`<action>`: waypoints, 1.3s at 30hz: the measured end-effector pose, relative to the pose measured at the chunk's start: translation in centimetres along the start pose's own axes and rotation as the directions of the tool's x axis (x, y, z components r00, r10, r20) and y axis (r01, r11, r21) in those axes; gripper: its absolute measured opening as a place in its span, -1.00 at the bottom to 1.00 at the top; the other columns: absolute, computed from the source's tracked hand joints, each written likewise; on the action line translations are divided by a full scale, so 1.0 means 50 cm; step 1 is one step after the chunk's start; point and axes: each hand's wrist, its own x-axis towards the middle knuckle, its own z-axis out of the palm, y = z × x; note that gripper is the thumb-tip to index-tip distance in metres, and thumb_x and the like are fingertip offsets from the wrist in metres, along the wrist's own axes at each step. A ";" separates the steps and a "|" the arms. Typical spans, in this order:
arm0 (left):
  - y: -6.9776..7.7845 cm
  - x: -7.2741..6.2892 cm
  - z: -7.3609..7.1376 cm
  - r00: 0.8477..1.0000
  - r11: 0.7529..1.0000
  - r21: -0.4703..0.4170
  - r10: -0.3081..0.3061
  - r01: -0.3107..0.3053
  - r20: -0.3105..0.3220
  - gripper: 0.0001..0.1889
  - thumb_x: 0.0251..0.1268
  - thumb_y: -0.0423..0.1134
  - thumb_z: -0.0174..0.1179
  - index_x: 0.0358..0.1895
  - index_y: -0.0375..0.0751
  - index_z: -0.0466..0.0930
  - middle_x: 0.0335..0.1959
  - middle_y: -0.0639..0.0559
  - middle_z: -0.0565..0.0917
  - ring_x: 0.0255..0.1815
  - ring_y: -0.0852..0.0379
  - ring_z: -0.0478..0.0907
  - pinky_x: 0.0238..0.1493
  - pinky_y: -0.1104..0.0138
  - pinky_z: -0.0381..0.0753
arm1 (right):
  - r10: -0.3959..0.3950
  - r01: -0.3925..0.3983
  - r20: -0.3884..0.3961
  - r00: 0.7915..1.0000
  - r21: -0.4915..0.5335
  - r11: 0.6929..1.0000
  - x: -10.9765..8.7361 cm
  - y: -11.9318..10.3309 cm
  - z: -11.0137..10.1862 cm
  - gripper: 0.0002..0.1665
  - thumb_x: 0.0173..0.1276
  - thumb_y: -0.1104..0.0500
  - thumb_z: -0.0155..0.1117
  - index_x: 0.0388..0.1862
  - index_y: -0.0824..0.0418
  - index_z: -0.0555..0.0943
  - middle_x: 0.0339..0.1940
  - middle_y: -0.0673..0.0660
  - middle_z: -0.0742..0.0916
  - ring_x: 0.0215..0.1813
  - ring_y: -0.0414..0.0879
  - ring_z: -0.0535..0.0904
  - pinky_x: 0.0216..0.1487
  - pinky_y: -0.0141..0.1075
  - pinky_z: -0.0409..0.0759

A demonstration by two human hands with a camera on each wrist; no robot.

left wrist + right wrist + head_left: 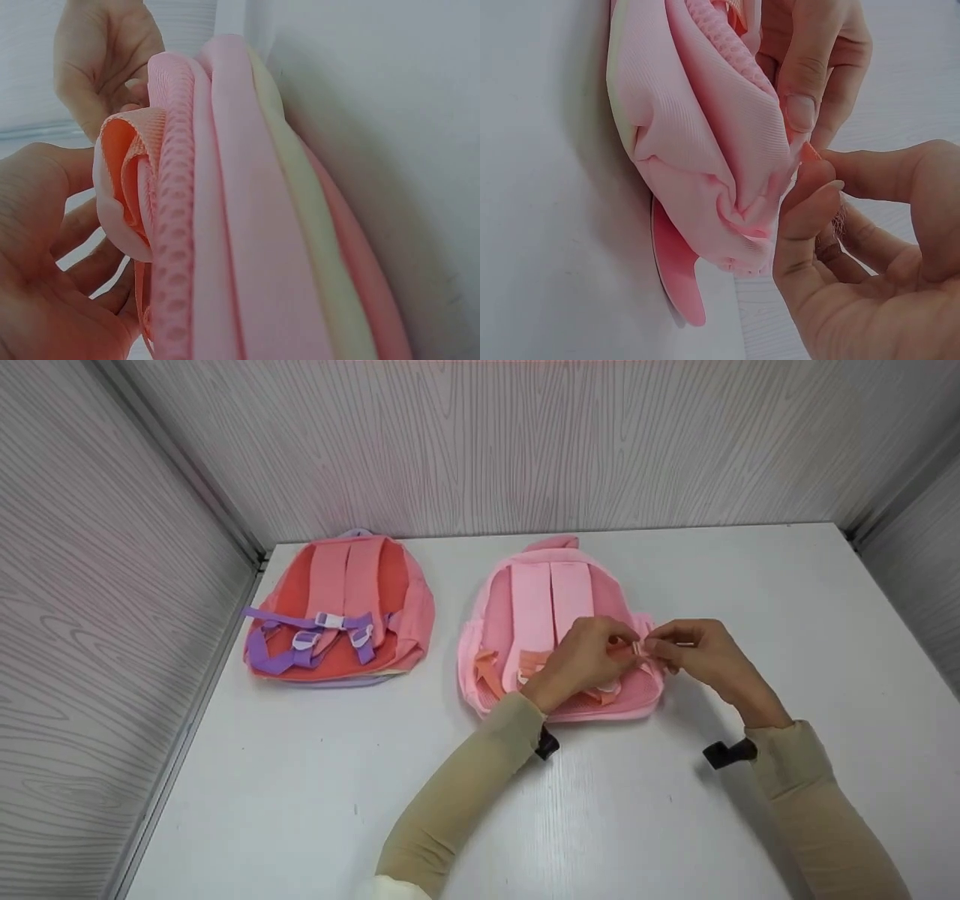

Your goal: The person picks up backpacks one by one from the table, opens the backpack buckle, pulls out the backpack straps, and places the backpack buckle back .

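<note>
A light pink backpack [532,592] lies on its front, with its shoulder straps [574,596] facing up. At its lower right side, my left hand [577,660] pinches an orange webbing strap [135,124] near the bag's edge. Opposite it, my right hand [701,656] pinches the end of the orange strap [810,154] between thumb and forefinger, close to the left fingertips. In the right wrist view, a thin loose tuft of threads [839,219] shows by the right fingers. The fingers partly hide the buckle area.
A coral backpack [292,585] with purple straps [281,660] lies to the left on the white table [360,780]. Wood-grain panels [487,450] stand behind and at the sides. Beneath the pink backpack's top, a darker pink loop [555,542] sticks out.
</note>
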 end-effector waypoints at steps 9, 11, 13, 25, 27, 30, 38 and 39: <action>0.001 -0.001 -0.003 1.000 0.998 0.061 0.005 -0.005 -0.006 -0.70 0.43 -0.20 0.42 0.16 -0.11 0.81 -0.01 0.11 0.73 -0.06 0.21 0.55 -0.01 0.48 0.55 | 0.002 -0.002 0.005 1.000 -0.031 1.000 0.000 0.003 -0.005 -0.68 0.56 0.13 0.39 0.02 0.40 0.74 -0.38 -0.05 0.74 -0.39 -0.22 0.58 -0.36 -0.31 0.59; 0.000 -0.001 -0.003 1.000 0.999 0.046 0.006 -0.006 -0.005 -0.71 0.44 -0.22 0.40 0.16 -0.10 0.82 -0.01 0.11 0.73 -0.05 0.22 0.55 -0.02 0.48 0.55 | -0.004 0.004 0.001 1.000 -0.033 0.999 -0.001 0.002 -0.006 -0.69 0.56 0.14 0.38 0.01 0.40 0.74 -0.37 -0.04 0.75 -0.39 -0.21 0.58 -0.36 -0.31 0.61; -0.003 -0.001 -0.002 1.000 0.999 0.035 0.003 -0.003 -0.010 -0.72 0.44 -0.24 0.40 0.15 -0.10 0.82 -0.01 0.11 0.73 -0.06 0.23 0.56 -0.03 0.48 0.56 | -0.008 0.008 0.002 1.000 -0.037 0.999 -0.001 0.001 -0.007 -0.68 0.56 0.13 0.39 0.02 0.40 0.74 -0.37 -0.03 0.75 -0.39 -0.21 0.59 -0.36 -0.31 0.60; -0.011 -0.001 0.006 0.998 0.999 0.019 0.047 -0.046 -0.048 -0.73 0.42 -0.21 0.44 0.12 -0.10 0.84 -0.03 0.10 0.77 -0.05 0.20 0.61 -0.02 0.52 0.57 | 0.005 -0.004 0.013 1.000 -0.037 0.999 0.000 -0.003 -0.006 -0.67 0.55 0.13 0.41 0.05 0.39 0.73 -0.34 -0.05 0.74 -0.35 -0.20 0.59 -0.33 -0.31 0.59; -0.012 -0.002 0.008 0.998 0.999 0.012 0.043 -0.042 -0.049 -0.74 0.43 -0.22 0.44 0.12 -0.10 0.84 -0.03 0.09 0.77 -0.05 0.20 0.61 -0.02 0.54 0.56 | 0.011 -0.011 0.015 1.000 -0.040 0.999 0.000 -0.003 -0.005 -0.66 0.54 0.11 0.42 0.05 0.38 0.74 -0.33 -0.05 0.74 -0.34 -0.20 0.59 -0.32 -0.31 0.59; -0.012 -0.003 0.009 0.999 1.000 0.003 0.019 -0.018 -0.046 -0.74 0.44 -0.23 0.42 0.13 -0.08 0.84 -0.03 0.11 0.75 -0.04 0.20 0.60 -0.02 0.55 0.56 | 0.015 -0.014 0.021 1.000 -0.054 0.998 0.001 -0.004 -0.003 -0.66 0.54 0.09 0.42 0.06 0.36 0.75 -0.32 -0.04 0.74 -0.33 -0.19 0.59 -0.32 -0.31 0.58; -0.008 -0.007 0.006 0.999 1.000 0.005 -0.028 0.028 -0.021 -0.71 0.41 -0.17 0.45 0.14 -0.06 0.83 0.00 0.14 0.73 0.02 0.21 0.58 0.09 0.49 0.56 | 0.012 -0.011 0.013 1.000 -0.076 0.997 0.002 0.000 -0.006 -0.67 0.56 0.09 0.39 0.07 0.33 0.76 -0.32 -0.03 0.75 -0.34 -0.18 0.59 -0.32 -0.30 0.57; -0.007 -0.008 0.004 0.999 0.999 0.005 -0.035 0.035 -0.017 -0.70 0.40 -0.16 0.46 0.14 -0.07 0.83 0.00 0.14 0.72 0.03 0.22 0.57 0.12 0.48 0.56 | 0.006 -0.005 0.013 1.000 -0.076 0.997 0.002 0.000 -0.007 -0.68 0.57 0.10 0.38 0.07 0.34 0.76 -0.31 -0.03 0.75 -0.33 -0.18 0.60 -0.31 -0.30 0.59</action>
